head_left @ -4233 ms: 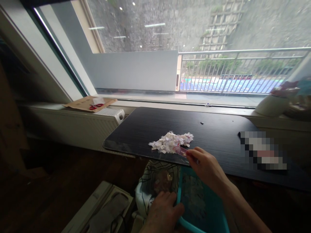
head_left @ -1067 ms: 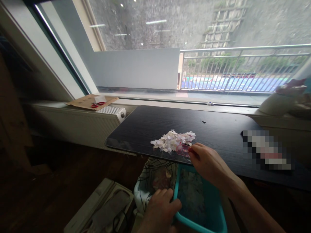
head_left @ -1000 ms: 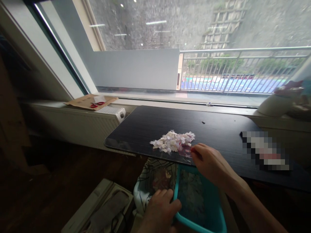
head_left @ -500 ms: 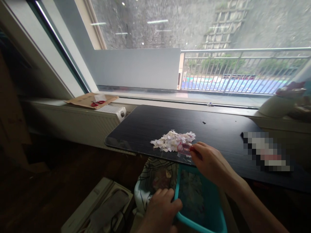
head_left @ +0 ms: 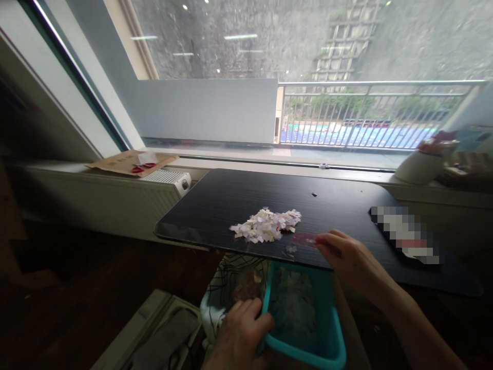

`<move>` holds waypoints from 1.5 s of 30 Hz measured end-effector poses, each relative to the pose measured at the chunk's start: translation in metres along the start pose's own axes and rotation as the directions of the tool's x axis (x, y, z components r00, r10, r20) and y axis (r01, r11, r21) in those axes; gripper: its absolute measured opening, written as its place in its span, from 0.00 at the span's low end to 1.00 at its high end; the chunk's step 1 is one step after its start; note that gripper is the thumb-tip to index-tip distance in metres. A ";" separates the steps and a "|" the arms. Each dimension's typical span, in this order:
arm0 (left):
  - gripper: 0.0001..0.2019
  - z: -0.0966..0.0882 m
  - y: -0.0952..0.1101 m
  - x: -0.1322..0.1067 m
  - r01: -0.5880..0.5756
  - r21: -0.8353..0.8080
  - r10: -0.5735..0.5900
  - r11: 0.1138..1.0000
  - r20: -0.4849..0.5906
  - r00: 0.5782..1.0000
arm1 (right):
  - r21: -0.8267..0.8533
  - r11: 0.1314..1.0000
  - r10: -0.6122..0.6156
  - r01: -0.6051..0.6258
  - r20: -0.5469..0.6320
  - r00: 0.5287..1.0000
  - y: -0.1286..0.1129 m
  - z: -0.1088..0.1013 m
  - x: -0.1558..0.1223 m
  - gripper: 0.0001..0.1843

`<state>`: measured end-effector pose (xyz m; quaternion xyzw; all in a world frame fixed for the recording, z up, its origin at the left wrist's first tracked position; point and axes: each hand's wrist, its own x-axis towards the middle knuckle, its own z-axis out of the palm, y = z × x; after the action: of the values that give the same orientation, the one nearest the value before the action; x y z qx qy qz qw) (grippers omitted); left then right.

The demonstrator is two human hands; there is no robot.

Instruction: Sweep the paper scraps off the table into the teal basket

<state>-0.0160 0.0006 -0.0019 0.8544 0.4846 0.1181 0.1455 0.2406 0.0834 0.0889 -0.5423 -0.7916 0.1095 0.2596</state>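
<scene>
A low heap of small white paper scraps (head_left: 264, 227) lies near the front edge of the black tabletop (head_left: 246, 190). To its right, my right hand (head_left: 352, 259) pinches a flat, see-through pink plastic piece (head_left: 302, 239), whose exact kind I cannot make out. The piece lies against or just over the table, apart from the heap. Some clear scraps (head_left: 290, 250) rest in front of it. Below the table edge, my left hand (head_left: 242, 326) is closed on the left rim of a turquoise bin (head_left: 339, 341). Pale scraps lie inside that bin.
A lined basket (head_left: 211, 303) stands left of the bin. Further left is a pale box (head_left: 131, 329) with a grey object in it. A pixelated dark item (head_left: 404, 236) lies on the table's right. Red-handled scissors (head_left: 144, 167) rest on brown paper atop the radiator (head_left: 162, 192).
My right hand has drawn the pink plastic piece rightward, off the heap's edge. My left hand stays on the bin rim. The whole view has shifted slightly.
</scene>
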 end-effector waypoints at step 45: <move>0.09 -0.005 -0.005 -0.003 0.088 -0.015 -0.088 0.996 -0.011 0.996 | 0.099 0.995 -0.014 0.020 -0.065 0.998 -0.007 0.034 0.022 0.13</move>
<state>-0.0232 0.0016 0.0008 0.8305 0.5217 0.1199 0.1540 0.2113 0.1041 0.0700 -0.5250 -0.7810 0.1290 0.3127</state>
